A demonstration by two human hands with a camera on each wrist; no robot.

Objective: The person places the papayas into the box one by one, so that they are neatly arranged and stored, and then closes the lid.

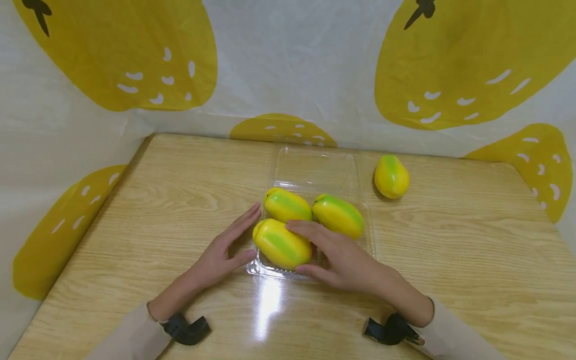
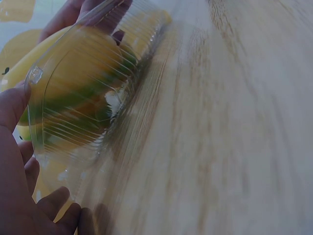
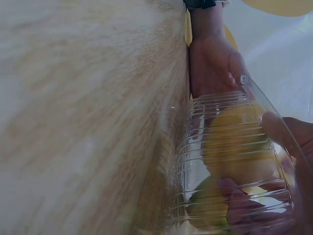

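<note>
A clear plastic clamshell box (image 1: 256,270) lies on the table with its lid (image 1: 315,167) folded back. Three yellow fruits with green stripes, papaya-like in shape, sit in its base: a front-left fruit (image 1: 276,245), a back-left fruit (image 1: 288,205) and a right-hand fruit (image 1: 338,216). My right hand (image 1: 339,255) holds the front-left fruit by its right end, fingers over the top and thumb at the near side. Along the box's left side rests my left hand (image 1: 222,255), fingers extended. In the left wrist view its thumb (image 2: 14,105) touches the clear rim.
Another yellow-green fruit (image 1: 392,176) lies on the wooden table (image 1: 450,240), right of the open lid. A white cloth with yellow fruit prints (image 1: 297,60) hangs behind the table and along its sides. Black wrist mounts (image 1: 185,330) sit on both wrists.
</note>
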